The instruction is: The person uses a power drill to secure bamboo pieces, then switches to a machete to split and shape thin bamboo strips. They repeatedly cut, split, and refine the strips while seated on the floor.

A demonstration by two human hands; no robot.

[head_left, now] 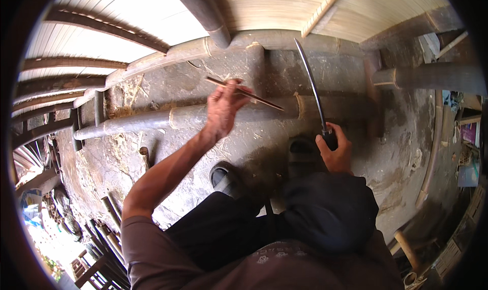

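Between the fingers of my left hand (223, 107) is a thin dark bamboo strip (267, 103), slanting down to the right over a thick bamboo pole. My right hand (337, 150) is closed round the black handle of a long knife (313, 89). Its narrow blade points up and away, with the tip near the far bamboo rail. Strip and blade are apart. Some fingers of my left hand are slightly blurred, and the knife handle is partly covered by my right hand.
A horizontal bamboo pole (137, 123) crosses before my feet, with another rail (168, 56) behind it below slatted panels (274, 8). Bamboo lengths (109, 239) are gathered at the lower left. A bamboo piece (406, 249) lies at the lower right. Shavings litter the worn floor (188, 142).
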